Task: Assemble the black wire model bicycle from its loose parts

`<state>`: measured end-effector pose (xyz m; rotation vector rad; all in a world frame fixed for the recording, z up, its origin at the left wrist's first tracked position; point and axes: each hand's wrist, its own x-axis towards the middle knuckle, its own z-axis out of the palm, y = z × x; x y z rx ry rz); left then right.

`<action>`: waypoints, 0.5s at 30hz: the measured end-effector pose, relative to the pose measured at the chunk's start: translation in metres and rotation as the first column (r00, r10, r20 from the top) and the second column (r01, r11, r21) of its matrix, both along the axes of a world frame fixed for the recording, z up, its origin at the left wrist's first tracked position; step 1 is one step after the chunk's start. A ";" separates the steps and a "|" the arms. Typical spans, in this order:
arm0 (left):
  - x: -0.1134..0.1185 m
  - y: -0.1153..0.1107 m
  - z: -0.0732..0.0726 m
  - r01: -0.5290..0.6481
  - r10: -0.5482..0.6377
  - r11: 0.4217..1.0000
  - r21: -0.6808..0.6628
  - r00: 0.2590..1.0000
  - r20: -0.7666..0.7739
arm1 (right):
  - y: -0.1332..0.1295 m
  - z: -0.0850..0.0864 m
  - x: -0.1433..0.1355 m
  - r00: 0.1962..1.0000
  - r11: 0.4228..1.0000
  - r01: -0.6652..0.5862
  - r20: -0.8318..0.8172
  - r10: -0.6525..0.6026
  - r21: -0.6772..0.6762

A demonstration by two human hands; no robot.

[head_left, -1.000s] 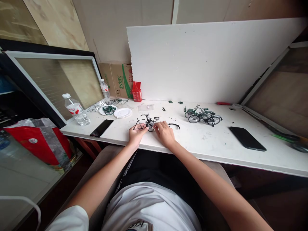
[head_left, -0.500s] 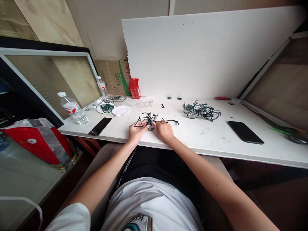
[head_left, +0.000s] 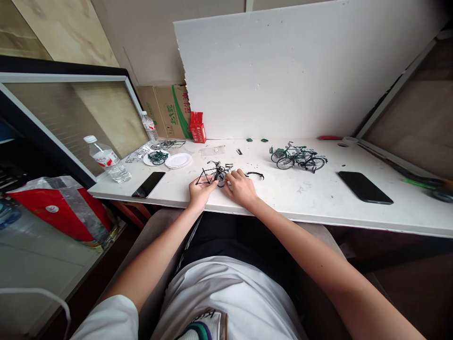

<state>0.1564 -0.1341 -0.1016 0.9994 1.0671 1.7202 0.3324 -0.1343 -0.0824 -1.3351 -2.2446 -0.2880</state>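
A small black model bicycle [head_left: 221,178] stood between the two hands, just above the near edge of the white surface [head_left: 279,196]. The left hand [head_left: 200,193] had its grip closed on the bicycle, while the right hand's [head_left: 243,188] curled fingertips met the wheel; whether that grip pinched the wheel or some tiny part, I could not tell. The model looked only partly put together: frame, handlebars and one wheel showed, but no wheel could be made out at the frame's far left end. A curved black piece [head_left: 255,173] lay loose just beyond the right hand. Farther right, two model bicycles [head_left: 285,163] stood together, apparently whole or nearly so, whereas the green parts [head_left: 158,157] on a white plate [head_left: 145,160] and the flat part frames [head_left: 173,143] behind seemed unused.
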 end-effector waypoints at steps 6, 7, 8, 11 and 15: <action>0.000 0.000 0.001 0.000 0.000 1.000 0.016 1.000 -0.017 | 0.000 0.004 0.000 0.999 1.000 -0.025 -0.035 0.025 -0.007; 0.000 0.000 0.001 0.006 -0.006 1.000 0.013 1.000 -0.019 | 0.000 0.004 0.000 0.999 1.000 -0.018 -0.045 0.017 -0.014; 0.000 0.000 0.001 0.001 -0.001 1.000 0.011 1.000 -0.020 | 0.001 0.004 0.000 0.999 1.000 -0.005 -0.054 0.004 -0.024; -0.001 0.000 0.001 0.008 -0.007 1.000 0.017 1.000 -0.028 | 0.001 0.002 -0.001 0.995 0.999 0.017 -0.093 -0.022 -0.044; -0.001 0.000 -0.002 -0.014 0.015 0.999 0.033 0.999 -0.037 | -0.004 0.003 -0.002 0.984 1.000 0.005 -0.178 -0.008 -0.017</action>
